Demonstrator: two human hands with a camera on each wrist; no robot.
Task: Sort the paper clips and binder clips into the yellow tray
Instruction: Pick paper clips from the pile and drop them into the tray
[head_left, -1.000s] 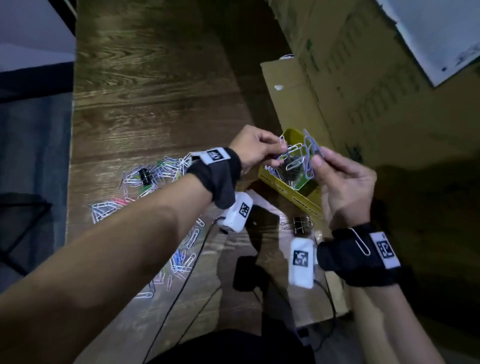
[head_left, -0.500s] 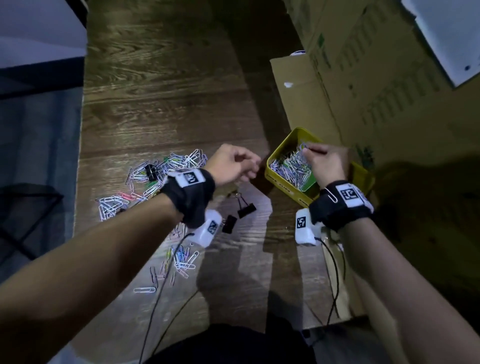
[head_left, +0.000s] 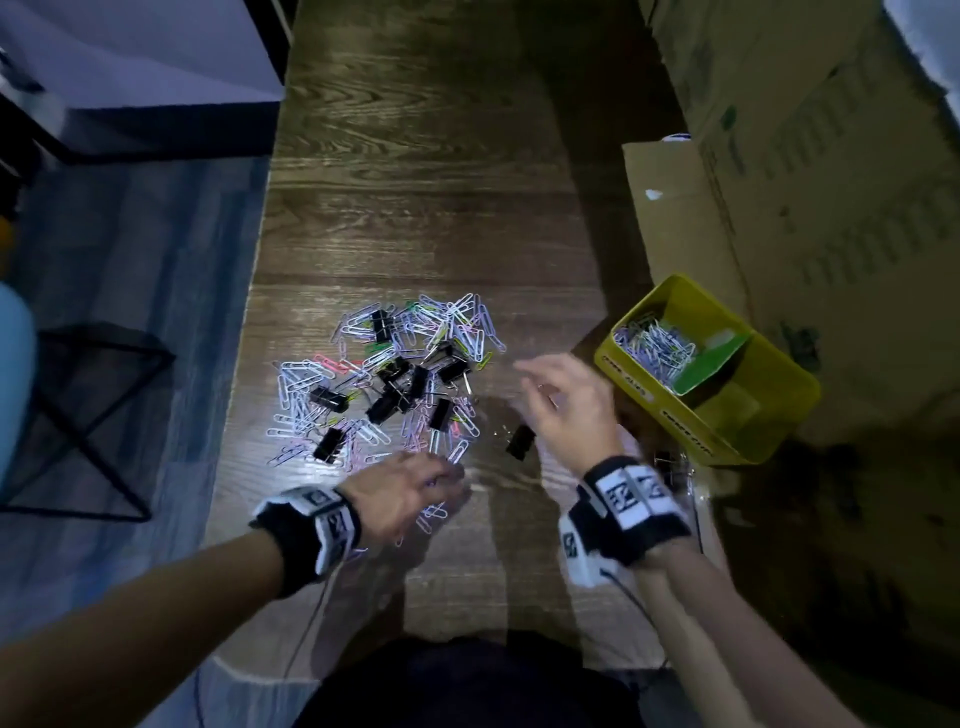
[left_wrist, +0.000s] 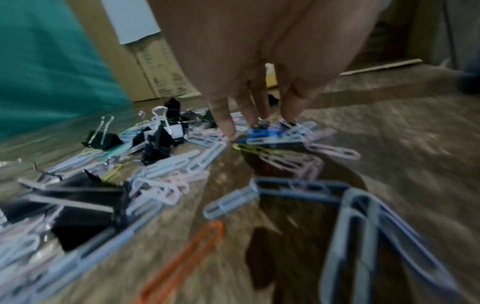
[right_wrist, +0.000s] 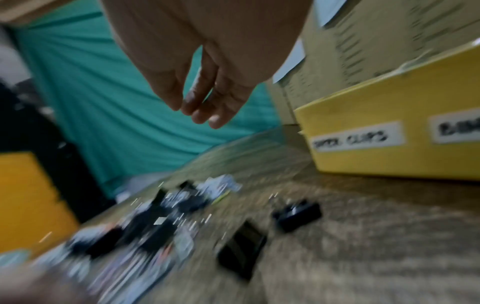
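A mixed pile of coloured paper clips (head_left: 457, 322) and black binder clips (head_left: 387, 402) lies mid-table. The yellow tray (head_left: 774, 395) stands at the right; its left compartment holds paper clips (head_left: 654, 348) beside a green divider. My left hand (head_left: 447, 478) lies palm down at the pile's near edge, and its straight fingertips (left_wrist: 228, 127) touch paper clips (left_wrist: 275, 137). My right hand (head_left: 535, 384) hovers blurred between pile and tray, fingers relaxed, holding nothing (right_wrist: 197, 113). One binder clip (head_left: 519, 441) lies apart, just below it. The tray's front (right_wrist: 389, 156) carries white labels.
Tall cardboard boxes (head_left: 805, 156) and a cardboard flap (head_left: 670, 208) stand close behind the tray on the right. The table's left edge drops to a floor with a black metal frame (head_left: 104, 415). Thin cables run from both wristbands toward my body.
My right hand left the tray's paper clip compartment and swung left over the table, empty. My left hand dropped from beside the tray onto the near edge of the pile.
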